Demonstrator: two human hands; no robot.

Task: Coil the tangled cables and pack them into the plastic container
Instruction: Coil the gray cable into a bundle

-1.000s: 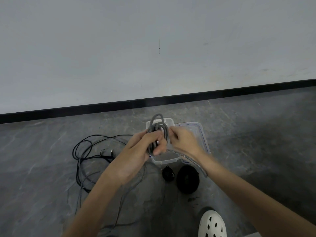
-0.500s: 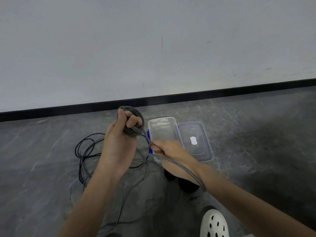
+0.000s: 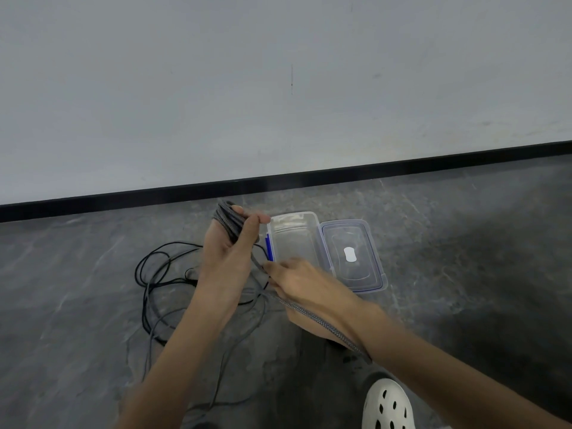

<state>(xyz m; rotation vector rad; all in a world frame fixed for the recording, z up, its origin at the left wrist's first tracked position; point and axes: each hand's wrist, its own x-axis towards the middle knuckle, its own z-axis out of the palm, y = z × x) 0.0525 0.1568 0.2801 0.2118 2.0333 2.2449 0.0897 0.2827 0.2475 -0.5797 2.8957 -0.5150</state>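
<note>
My left hand grips a coil of grey braided cable, held up just left of the plastic container. From the coil a free length of the same cable runs down to my right hand, which pinches it, and then trails along my right forearm. The clear container lies open on the floor, with nothing visible inside it and a blue clip on its left side. Its lid lies beside it on the right. A tangle of thin black cables lies on the floor to the left, partly hidden by my left arm.
The floor is dark grey stone, ending at a black skirting board under a pale wall. A white perforated clog shows at the bottom right. A dark object lies mostly hidden under my right forearm.
My left hand carried the grey coil from above the container to its left. My right hand dropped from the coil and now pinches the free length lower down.
</note>
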